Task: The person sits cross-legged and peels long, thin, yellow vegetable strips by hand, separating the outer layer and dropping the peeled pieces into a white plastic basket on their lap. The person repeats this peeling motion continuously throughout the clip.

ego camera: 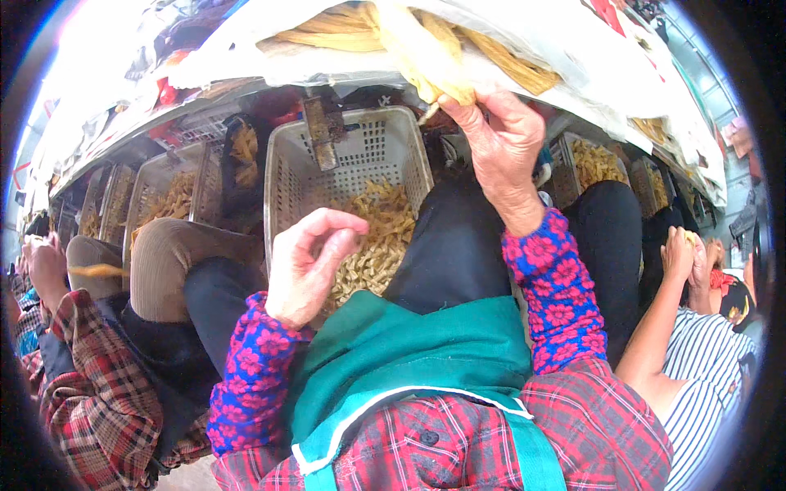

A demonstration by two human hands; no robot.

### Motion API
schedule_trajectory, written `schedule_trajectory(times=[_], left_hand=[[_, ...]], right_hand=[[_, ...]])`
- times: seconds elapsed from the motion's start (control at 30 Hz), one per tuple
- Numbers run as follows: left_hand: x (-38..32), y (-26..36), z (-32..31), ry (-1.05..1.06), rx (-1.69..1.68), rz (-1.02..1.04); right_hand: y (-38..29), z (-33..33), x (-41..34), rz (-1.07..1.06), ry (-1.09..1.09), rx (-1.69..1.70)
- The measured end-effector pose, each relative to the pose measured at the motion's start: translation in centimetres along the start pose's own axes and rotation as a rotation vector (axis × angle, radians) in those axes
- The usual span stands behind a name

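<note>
My right hand (506,147) is raised at the edge of the white-covered table (331,64). Its thumb and forefinger pinch the lower end of a pale yellow strip (424,55), a thin, wrinkled sheet that hangs over the edge. More brownish-yellow strips (334,30) lie on the table beside it. Over a light grey perforated plastic basket (288,166) is my left hand (313,264), its fingers curled and the thumb near the forefinger. I see nothing in it, though the fingertips are partly blurred. Many small knotted yellow pieces (374,245) fill the basket's lower part.
A rusty metal bracket (322,132) hangs into the basket's far side. My knee (460,239) and green apron (411,344) border the basket. People sit close on both sides, with one's hands (684,258) at right. Other baskets (166,184) stand under the table.
</note>
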State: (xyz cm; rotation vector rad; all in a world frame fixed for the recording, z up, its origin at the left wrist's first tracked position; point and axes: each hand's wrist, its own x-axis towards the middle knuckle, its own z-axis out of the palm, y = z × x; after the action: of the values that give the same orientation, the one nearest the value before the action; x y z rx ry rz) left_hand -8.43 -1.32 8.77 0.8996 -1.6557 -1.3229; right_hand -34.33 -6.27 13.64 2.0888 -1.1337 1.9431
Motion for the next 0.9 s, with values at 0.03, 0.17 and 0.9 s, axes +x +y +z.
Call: schedule_trajectory(times=[0.03, 0.17, 0.9], left_hand=[[0.4, 0.6, 0.8, -0.046, 0.039, 0.010], [1.2, 1.7, 2.9, -0.110, -0.026, -0.002], [-4.5, 0.1, 2.9, -0.459, 0.652, 0.307]], right_hand=[[0.5, -0.2, -0.5, 0.073, 0.024, -0.047], [-1.3, -3.0, -2.2, 0.091, 0.178, 0.276], [-4.2, 0.0, -7.1, 0.875, -0.444, 1.139]])
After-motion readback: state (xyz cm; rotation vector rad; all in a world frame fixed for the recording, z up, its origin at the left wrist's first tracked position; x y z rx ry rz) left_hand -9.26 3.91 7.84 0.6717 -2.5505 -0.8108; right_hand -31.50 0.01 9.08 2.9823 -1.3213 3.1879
